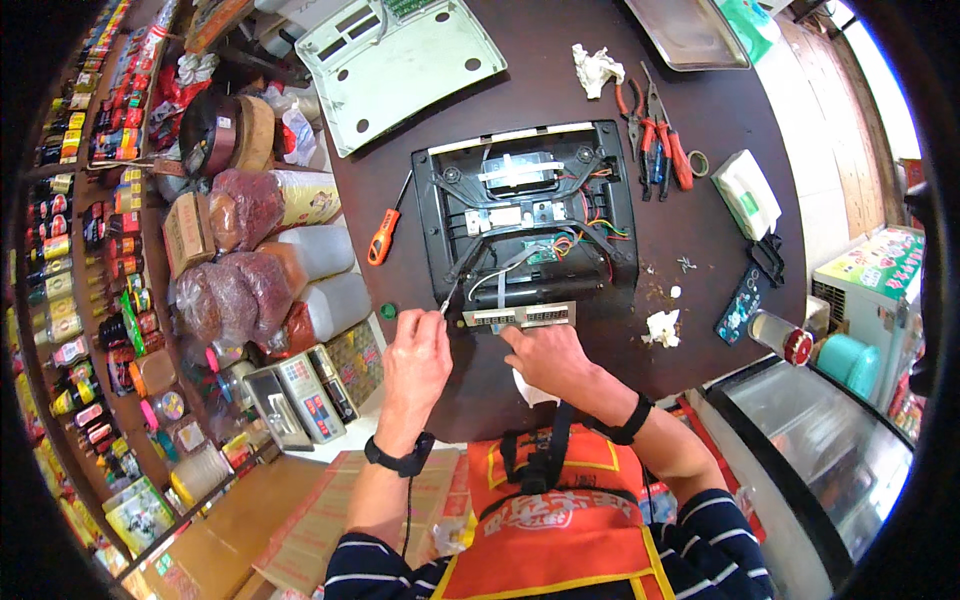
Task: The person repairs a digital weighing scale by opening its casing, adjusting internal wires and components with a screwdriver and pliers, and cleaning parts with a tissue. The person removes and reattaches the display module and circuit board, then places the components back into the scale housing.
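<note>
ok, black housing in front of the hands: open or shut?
Open: no lid over the black housing; coloured wires and a green circuit board inside are exposed.

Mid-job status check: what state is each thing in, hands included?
Black housing: open, insides exposed
Pale casing: detached, apart from the housing
Display board: outside, at the housing's near edge
Left hand: pinching a thin object
Right hand: fingertips at the board; grip unclear
Orange-handled screwdriver: lying unheld
Red-handled tools: lying unheld
White tissue: crumpled
Red-lidded jar: lid on
</note>
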`<state>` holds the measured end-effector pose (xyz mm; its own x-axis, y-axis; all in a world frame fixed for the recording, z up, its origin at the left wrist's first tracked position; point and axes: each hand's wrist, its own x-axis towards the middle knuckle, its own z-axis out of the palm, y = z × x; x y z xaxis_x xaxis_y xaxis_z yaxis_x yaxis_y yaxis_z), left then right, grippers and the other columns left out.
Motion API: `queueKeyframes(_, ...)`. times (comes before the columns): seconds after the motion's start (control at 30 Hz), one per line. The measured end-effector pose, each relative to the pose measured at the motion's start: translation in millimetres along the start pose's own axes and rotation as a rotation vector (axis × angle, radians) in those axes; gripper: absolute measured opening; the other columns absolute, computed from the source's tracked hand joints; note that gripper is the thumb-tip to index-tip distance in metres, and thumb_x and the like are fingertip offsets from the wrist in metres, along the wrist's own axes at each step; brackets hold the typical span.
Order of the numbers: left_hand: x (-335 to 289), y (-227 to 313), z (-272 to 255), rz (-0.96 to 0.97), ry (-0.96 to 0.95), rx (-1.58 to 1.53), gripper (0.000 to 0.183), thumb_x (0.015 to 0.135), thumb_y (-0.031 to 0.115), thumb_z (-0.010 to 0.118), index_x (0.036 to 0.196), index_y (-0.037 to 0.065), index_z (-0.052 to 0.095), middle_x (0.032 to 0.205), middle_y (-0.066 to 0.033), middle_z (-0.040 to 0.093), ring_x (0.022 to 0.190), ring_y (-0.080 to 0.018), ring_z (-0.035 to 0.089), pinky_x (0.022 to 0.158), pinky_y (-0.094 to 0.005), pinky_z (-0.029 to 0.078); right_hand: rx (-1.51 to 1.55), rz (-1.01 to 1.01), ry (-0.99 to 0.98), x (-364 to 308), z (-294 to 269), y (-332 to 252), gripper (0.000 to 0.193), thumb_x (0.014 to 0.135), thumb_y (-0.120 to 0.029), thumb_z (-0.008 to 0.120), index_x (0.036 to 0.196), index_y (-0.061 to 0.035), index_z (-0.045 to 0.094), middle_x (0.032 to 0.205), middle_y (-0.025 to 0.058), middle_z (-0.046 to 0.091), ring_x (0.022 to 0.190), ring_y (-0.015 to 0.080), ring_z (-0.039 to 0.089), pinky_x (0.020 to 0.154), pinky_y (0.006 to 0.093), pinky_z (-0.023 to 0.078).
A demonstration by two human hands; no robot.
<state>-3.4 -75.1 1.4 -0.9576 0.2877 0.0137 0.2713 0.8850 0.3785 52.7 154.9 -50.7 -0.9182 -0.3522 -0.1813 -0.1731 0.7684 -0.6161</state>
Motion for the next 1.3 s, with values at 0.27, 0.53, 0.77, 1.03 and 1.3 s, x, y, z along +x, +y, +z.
queueKeyframes(0.27,21.9,26.9,10.3,-0.115,-0.159,0.151,0.007,0.103,0.011,0.070,0.104,0.004,0.069,0.107,-0.0185,0.067,0.072,-0.0458,0.075,0.062,-0.0555,0.063,0.074,-0.035,-0.028,19.3,-8.3,10.3,0.042,0.090,-0.029,0.085,0.124,-0.0100,0.071,0.077,0.0140,0.076,0.076,0.0397,0.079,0.073,0.0541,0.062)
queueKeyframes(0.53,42.0,42.4,15.5,-0.174,-0.217,0.252,0.007,0.102,0.010,0.068,0.099,0.004,0.066,0.102,-0.0188,0.065,0.070,-0.0456,0.076,0.061,-0.0555,0.063,0.150,-0.093,-0.064,30.4,-15.6,41.3,0.044,0.092,-0.030,0.085,0.128,-0.0099,0.071,0.075,0.0108,0.076,0.071,0.0346,0.078,0.063,0.0486,0.060)
queueKeyframes(0.77,40.9,51.5,21.3,-0.302,-0.256,0.228,0.011,0.108,0.013,0.068,0.104,0.003,0.070,0.109,-0.0198,0.070,0.080,-0.0489,0.075,0.068,-0.0567,0.063,0.147,-0.093,-0.146,33.6,-20.2,45.9,0.044,0.093,-0.030,0.085,0.128,-0.0084,0.070,0.077,0.0110,0.077,0.071,0.0340,0.078,0.062,0.0469,0.059)
queueKeyframes(1.03,3.7,40.3,43.0,-0.315,-0.026,0.098,0.014,0.104,0.006,0.073,0.118,0.005,0.071,0.119,-0.0173,0.067,0.093,-0.0442,0.075,0.074,-0.0519,0.064,0.197,-0.112,-0.093,29.9,-19.5,48.4,0.043,0.094,-0.030,0.084,0.129,-0.0087,0.070,0.077,0.0111,0.076,0.070,0.0338,0.077,0.062,0.0465,0.060)
queueKeyframes(1.3,-4.7,34.9,26.6,-0.199,0.001,0.082,0.015,0.105,0.010,0.075,0.119,0.005,0.071,0.120,-0.0151,0.067,0.084,-0.0434,0.077,0.068,-0.0522,0.065,0.175,-0.096,-0.090,37.4,-25.5,39.3,0.049,0.094,-0.029,0.085,0.135,-0.0070,0.069,0.075,0.0117,0.075,0.068,0.0339,0.076,0.060,0.0462,0.059)
